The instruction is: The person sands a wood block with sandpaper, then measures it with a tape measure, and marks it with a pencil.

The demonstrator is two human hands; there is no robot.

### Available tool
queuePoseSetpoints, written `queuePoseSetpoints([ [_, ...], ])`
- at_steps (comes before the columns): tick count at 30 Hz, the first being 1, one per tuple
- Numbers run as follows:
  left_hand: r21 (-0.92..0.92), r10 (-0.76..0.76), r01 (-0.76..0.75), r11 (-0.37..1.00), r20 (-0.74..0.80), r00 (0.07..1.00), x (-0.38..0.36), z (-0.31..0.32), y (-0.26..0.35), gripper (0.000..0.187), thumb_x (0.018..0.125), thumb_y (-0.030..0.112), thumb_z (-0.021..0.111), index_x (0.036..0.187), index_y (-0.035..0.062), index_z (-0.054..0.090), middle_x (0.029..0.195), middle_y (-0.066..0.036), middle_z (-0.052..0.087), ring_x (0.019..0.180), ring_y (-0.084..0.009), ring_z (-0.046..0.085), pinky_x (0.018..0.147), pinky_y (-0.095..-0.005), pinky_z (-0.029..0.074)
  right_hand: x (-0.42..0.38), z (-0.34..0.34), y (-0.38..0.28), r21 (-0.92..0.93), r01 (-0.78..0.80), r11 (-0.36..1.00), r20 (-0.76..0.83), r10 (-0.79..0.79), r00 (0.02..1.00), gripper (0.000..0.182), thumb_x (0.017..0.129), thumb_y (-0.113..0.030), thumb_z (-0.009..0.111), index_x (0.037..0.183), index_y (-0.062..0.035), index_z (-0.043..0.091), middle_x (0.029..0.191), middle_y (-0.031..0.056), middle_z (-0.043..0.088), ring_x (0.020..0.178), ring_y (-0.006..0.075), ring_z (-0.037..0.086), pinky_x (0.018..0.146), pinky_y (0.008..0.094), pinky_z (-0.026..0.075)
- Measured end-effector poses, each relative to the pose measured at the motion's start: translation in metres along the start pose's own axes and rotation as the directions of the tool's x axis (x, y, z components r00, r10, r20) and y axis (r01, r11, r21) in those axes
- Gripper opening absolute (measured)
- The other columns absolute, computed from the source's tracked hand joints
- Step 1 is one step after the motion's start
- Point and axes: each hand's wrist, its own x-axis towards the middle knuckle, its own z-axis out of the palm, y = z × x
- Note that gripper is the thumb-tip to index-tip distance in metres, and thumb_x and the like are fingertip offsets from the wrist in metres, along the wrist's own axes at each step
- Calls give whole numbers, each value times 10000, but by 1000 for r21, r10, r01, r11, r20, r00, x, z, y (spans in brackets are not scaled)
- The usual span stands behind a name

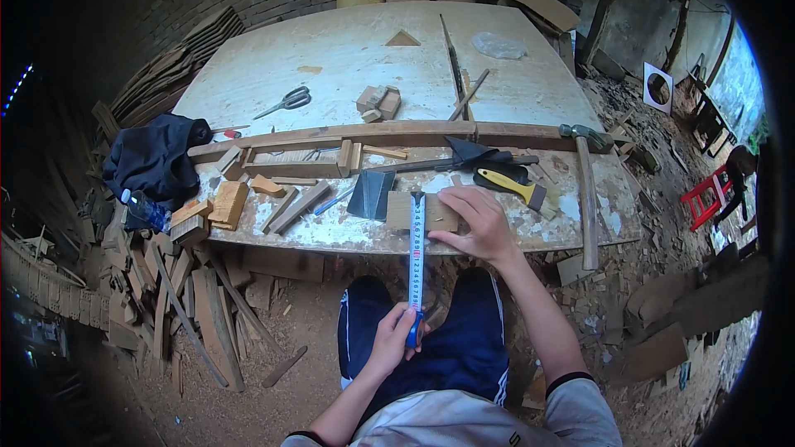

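Note:
My left hand (pixel 392 339) is closed round a blue tape measure (pixel 416 329) above my lap. Its white blade (pixel 416 273) runs forward from the case and lies across a small wooden block (pixel 399 212) at the table's front edge. On the right side of that block rests my right hand (pixel 478 223), thumb and fingers gripping it. Just left of the block is a dark flat piece (pixel 372 194). A yellow-handled brush (pixel 513 186) lies beyond my right hand.
A hammer (pixel 587 190) lies at the right, its handle past the table edge. Wood offcuts (pixel 228 204), a water bottle (pixel 145 209) and dark cloth (pixel 157 157) are at the left. Scissors (pixel 286 102) and a small block (pixel 379 103) lie farther back. Scrap wood (pixel 217 314) covers the floor.

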Motion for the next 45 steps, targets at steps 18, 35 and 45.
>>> queuePoseSetpoints([
  [18, 30, 8, -6, 1000, -51, 999, 2, 0, 0, 344, 1244, 362, 488, 1249, 48, 627, 964, -120, 754, 619, -126, 644, 446, -249, 441, 1, -1, -2, -64, 30, 997, -28, -32, 999, 760, 770, -422, 1034, 1348, -35, 730, 1279, 131, 817, 1111, 322, 795, 940, 425, 605],
  [35, 15, 32, -31, 999, -37, 999, 2, 4, -5, 351, 1244, 372, 490, 1280, 49, 621, 965, -123, 744, 620, -121, 633, 456, -245, 447, -6, 2, 2, -81, 8, 997, -15, -10, 1000, 760, 783, -415, 1029, 1365, -35, 722, 1338, 155, 812, 1173, 321, 800, 950, 423, 606],
  [45, -54, 46, -49, 997, -45, 998, -1, 7, -14, 346, 1226, 372, 545, 1315, 48, 626, 940, -86, 740, 620, -103, 642, 469, -231, 449, -7, 3, 2, -96, 17, 995, -2, -17, 1000, 740, 777, -417, 1022, 1347, -38, 741, 1353, 139, 807, 1167, 309, 795, 940, 412, 601],
])
